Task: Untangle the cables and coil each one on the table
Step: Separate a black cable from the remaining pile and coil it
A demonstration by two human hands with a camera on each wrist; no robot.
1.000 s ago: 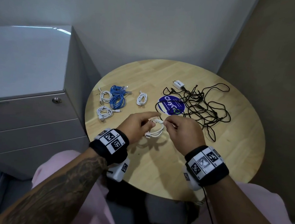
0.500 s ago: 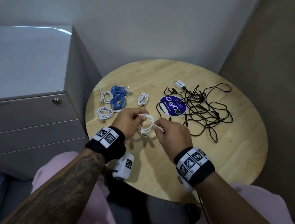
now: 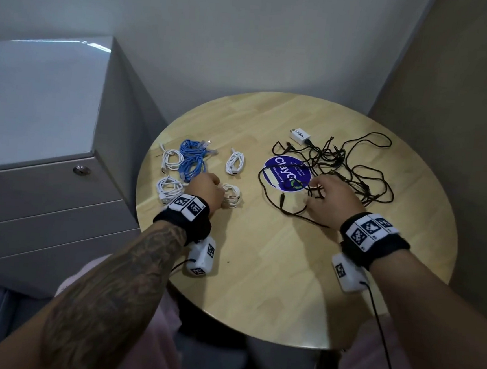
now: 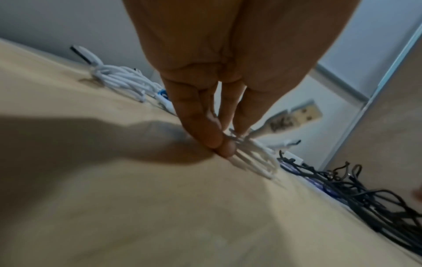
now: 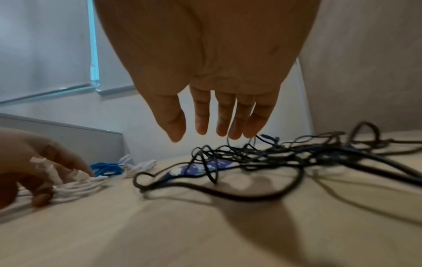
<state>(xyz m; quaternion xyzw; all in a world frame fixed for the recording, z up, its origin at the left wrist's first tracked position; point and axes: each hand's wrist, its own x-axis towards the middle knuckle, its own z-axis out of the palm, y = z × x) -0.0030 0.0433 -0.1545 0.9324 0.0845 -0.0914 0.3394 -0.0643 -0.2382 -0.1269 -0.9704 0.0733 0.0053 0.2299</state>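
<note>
Forearms reach in over the near edge of the round wooden table (image 3: 271, 289), each wearing a black wristband with a white camera block hanging under it. The left hand (image 3: 206, 187) is down at the left side of the table, its fingertips (image 4: 217, 140) drawn together and pinching the newly coiled white cable (image 3: 231, 196) against the wood; a USB plug sticks up from that coil just behind the fingers. The right hand (image 3: 333, 201) hovers over the near edge of the tangled black cables (image 3: 352, 170), fingers (image 5: 202, 115) straight and slightly apart, tips pointing down and holding nothing that I can see; whether they brush the topmost black loop I cannot tell.

Just left of the left hand lies another white coil (image 3: 169, 188). Beyond it, farther back, sit a third white coil (image 3: 172, 159) and, touching it on its right, the blue coiled cable (image 3: 193, 159). A fourth white coil (image 3: 235, 162) lies alone between the blue one and a round blue sticker (image 3: 286, 173) fixed to the tabletop. The black tangle spreads over the right half of the table, some strands crossing the sticker, and runs to a small white charger plug (image 3: 299, 136) at the far side. A grey drawer cabinet (image 3: 50, 126) stands against the wall left of the table.
</note>
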